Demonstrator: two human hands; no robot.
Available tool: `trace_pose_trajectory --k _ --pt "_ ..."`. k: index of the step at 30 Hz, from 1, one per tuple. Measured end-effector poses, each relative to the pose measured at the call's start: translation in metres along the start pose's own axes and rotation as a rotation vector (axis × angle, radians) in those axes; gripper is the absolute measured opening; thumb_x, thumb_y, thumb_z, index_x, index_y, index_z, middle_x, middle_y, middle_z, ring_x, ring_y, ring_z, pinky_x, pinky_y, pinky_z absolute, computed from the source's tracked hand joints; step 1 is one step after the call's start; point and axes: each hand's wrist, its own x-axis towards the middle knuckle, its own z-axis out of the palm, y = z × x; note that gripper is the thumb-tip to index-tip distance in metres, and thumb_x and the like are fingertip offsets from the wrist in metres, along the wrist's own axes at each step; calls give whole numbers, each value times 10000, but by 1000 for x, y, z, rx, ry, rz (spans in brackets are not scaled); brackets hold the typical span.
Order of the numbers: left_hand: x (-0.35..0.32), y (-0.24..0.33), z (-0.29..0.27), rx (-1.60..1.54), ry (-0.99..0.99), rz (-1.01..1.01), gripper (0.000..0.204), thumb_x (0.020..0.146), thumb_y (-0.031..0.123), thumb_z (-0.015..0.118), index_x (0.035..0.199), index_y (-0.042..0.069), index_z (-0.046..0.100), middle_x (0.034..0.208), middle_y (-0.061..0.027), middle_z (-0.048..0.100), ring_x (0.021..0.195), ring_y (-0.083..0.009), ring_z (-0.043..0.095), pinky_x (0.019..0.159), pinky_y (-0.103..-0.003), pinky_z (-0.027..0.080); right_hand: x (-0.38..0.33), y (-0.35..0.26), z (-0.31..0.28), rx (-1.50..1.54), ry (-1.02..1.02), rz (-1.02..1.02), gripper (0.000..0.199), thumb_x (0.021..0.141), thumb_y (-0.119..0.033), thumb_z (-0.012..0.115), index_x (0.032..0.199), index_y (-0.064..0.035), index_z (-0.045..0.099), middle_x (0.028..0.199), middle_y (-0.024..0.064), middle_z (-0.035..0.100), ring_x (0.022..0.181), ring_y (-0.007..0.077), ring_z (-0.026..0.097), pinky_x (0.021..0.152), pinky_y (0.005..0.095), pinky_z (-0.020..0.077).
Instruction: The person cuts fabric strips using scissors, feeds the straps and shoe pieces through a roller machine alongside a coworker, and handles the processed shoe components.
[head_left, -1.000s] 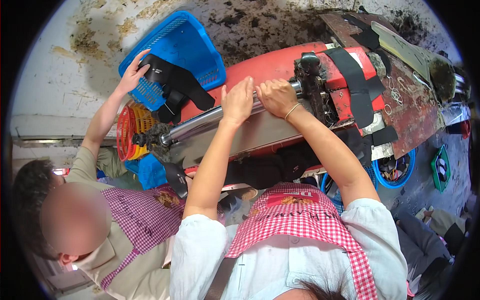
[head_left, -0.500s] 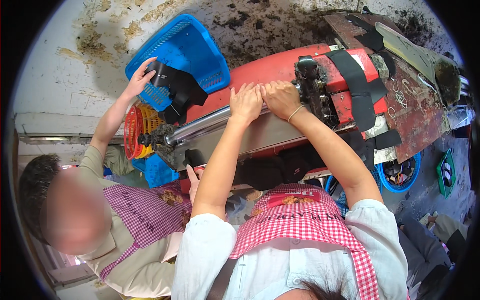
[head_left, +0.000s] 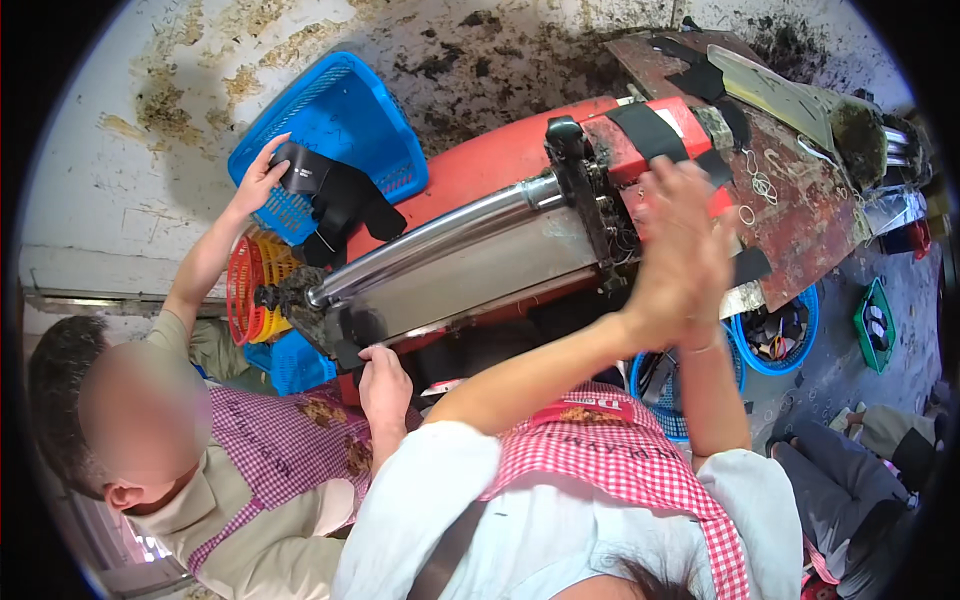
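Observation:
My left hand and my right hand are raised and pressed together above the right end of a red machine, both blurred by motion. The left hand's fingers point up and apart with nothing visible in them. The right hand sits mostly behind it, so its fingers are hard to read. Neither hand touches the machine's long steel roller or the black bracket at its end. A co-worker at my left has one hand on black strap pieces in a blue basket and the other hand at the machine's lower edge.
A rusty red plate with black tape strips and rubber bands extends right of the machine. Below it stand a round blue basket of tools and a green crate. An orange basket sits under the roller's left end. The floor is stained concrete.
My two hands have left the roller's right end and moved right and up, coming together in the air. The co-worker's hand stays at the blue basket.

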Motion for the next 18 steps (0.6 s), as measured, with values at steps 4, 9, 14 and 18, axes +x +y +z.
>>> trace_pose_trajectory --k 4,9,14,18 --pt "8 30 52 -581 -331 -89 550 928 341 248 1377 48 125 1441 -149 57 1335 -270 47 1069 -357 57 -28 -2 -28 -217 187 -96 581 926 -426 203 1394 -102 83 1447 92 101 1325 201 131 1070 360 89" --pt "-38 26 121 -740 372 -754 517 909 335 285 1320 46 163 1377 -154 124 1281 -276 114 1022 -356 119 -71 -11 -67 -731 306 -295 593 937 -361 215 1378 -11 27 1455 102 6 1336 213 3 1072 370 32" --pt "-100 46 144 -670 732 -1275 396 861 300 353 1173 62 309 1223 -153 274 1145 -275 265 916 -374 229 -81 -7 -105 -532 436 -209 525 933 -270 226 1372 -6 108 1448 102 86 1335 225 63 1080 359 32" --pt "-101 31 120 -913 -688 -979 307 822 272 406 1056 74 426 1100 -153 394 1036 -274 386 830 -387 317 -110 22 -88 -1105 232 -225 542 907 -295 259 1353 7 194 1419 136 191 1317 241 158 1074 342 83"
